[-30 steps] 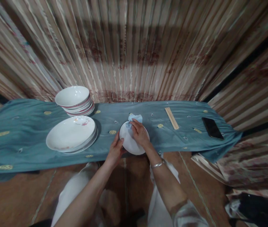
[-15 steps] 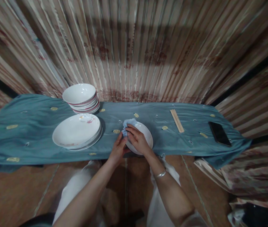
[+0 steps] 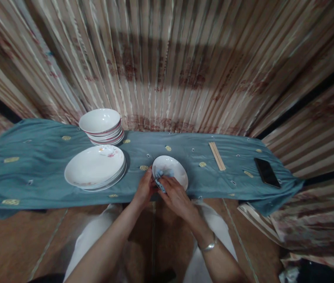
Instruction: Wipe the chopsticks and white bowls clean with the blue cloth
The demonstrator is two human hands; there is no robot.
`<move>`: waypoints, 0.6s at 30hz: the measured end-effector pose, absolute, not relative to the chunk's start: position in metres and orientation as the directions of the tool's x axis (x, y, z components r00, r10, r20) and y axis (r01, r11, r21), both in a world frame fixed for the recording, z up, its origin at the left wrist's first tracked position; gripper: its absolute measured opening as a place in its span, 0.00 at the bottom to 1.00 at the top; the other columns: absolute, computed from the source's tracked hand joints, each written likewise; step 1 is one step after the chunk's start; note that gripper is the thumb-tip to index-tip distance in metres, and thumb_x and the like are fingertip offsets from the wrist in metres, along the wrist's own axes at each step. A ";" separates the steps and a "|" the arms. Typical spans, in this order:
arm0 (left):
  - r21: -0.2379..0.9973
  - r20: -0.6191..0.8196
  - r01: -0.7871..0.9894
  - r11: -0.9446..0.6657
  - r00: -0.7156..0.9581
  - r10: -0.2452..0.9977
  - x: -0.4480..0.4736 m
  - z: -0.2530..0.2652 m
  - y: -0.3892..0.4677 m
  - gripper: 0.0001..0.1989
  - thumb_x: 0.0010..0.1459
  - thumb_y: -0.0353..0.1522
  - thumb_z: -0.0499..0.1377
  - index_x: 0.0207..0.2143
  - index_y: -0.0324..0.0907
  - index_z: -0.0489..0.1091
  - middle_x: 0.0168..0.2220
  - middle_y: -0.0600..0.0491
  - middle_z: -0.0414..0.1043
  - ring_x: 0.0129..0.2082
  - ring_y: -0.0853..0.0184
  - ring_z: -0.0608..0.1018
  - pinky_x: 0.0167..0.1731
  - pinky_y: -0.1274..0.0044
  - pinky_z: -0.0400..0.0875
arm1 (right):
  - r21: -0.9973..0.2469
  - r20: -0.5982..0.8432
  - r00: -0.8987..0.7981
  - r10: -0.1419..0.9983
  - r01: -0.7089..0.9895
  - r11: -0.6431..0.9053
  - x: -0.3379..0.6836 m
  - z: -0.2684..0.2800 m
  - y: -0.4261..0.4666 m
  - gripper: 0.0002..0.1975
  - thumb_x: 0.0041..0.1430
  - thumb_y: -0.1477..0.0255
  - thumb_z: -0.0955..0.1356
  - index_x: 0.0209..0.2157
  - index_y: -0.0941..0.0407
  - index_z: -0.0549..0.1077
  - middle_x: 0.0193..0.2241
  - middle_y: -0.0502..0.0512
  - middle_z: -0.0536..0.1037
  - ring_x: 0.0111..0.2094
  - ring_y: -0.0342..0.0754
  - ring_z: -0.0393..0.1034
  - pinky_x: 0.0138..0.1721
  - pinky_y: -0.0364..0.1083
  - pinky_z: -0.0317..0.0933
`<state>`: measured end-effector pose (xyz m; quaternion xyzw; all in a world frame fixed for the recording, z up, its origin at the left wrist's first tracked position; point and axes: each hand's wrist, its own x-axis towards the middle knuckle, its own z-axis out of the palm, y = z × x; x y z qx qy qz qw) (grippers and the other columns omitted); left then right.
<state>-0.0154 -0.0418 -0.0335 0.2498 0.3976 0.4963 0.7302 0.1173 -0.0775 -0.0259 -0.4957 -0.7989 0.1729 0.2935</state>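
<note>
A white bowl point(image 3: 180, 171) with a dark rim is tilted near the front edge of the cloth-covered table. My left hand point(image 3: 145, 188) grips its left side, the fingertips partly hidden behind the rim. Inside the bowl, my right hand point(image 3: 175, 194) presses a light blue cloth point(image 3: 164, 175) against the lower left wall, with the fingers closed over it. A silver bracelet point(image 3: 210, 245) sits on the right wrist.
Left of the hands stand a stack of white plates point(image 3: 94, 167) and, behind it, a stack of bowls point(image 3: 99, 120). Wooden chopsticks point(image 3: 217, 156) and a black phone point(image 3: 267, 173) lie to the right on the teal tablecloth point(image 3: 181, 145). A striped curtain point(image 3: 161, 67) hangs behind.
My right hand has moved the cloth from the bowl's upper left rim down to the lower left inside. More of the bowl's inner face shows. The view has shifted slightly.
</note>
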 end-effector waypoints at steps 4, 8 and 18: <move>0.755 -0.337 -0.519 0.401 0.216 0.916 -0.016 -0.025 -0.040 0.31 0.54 0.46 0.57 0.57 0.43 0.61 0.35 0.47 0.78 0.27 0.65 0.78 0.21 0.78 0.70 | -0.483 0.362 -0.299 0.883 0.749 0.453 0.117 -0.023 -0.083 0.14 0.62 0.75 0.61 0.48 0.56 0.70 0.44 0.62 0.75 0.46 0.56 0.68 0.49 0.56 0.62; 0.752 -0.283 -0.554 0.358 0.219 0.934 -0.015 -0.018 -0.037 0.31 0.56 0.42 0.57 0.60 0.42 0.57 0.40 0.43 0.77 0.37 0.60 0.79 0.33 0.70 0.74 | -0.549 0.397 -0.191 0.898 0.735 0.399 0.126 -0.007 -0.075 0.11 0.63 0.70 0.61 0.42 0.55 0.73 0.37 0.60 0.76 0.40 0.54 0.68 0.42 0.51 0.64; 0.800 -0.299 -0.556 0.226 -0.044 0.953 -0.025 -0.025 -0.014 0.19 0.50 0.34 0.64 0.45 0.43 0.71 0.54 0.44 0.69 0.57 0.60 0.67 0.52 0.71 0.64 | -0.993 0.005 0.096 0.995 -0.116 0.016 0.176 0.037 -0.026 0.18 0.43 0.57 0.74 0.32 0.56 0.75 0.24 0.49 0.77 0.23 0.45 0.67 0.26 0.43 0.62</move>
